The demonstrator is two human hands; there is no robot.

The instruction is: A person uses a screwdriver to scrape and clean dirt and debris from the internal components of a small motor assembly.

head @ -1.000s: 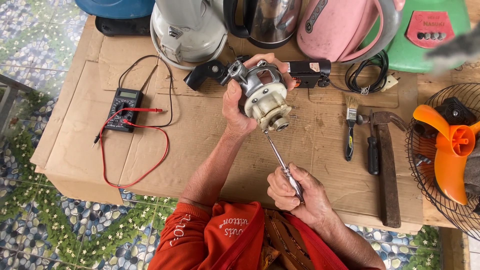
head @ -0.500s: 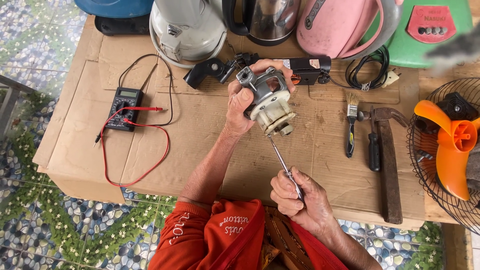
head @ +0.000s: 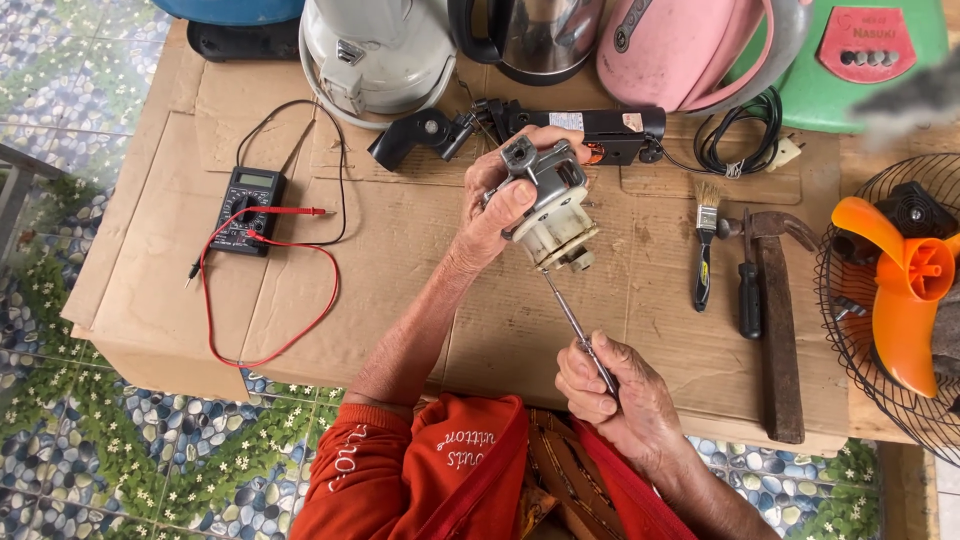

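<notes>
The fan motor is being clamped by the left hand, the screwdriver by the right hand; a slipped tip is being risked.

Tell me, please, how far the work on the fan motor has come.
Done: the motor is out of the fan; the orange blade and wire guard lie at the right. In hand: the left hand holds the motor above the cardboard, and the right hand holds a screwdriver to its underside. Left: the motor is not back in the fan. The multimeter lies untouched.
</notes>
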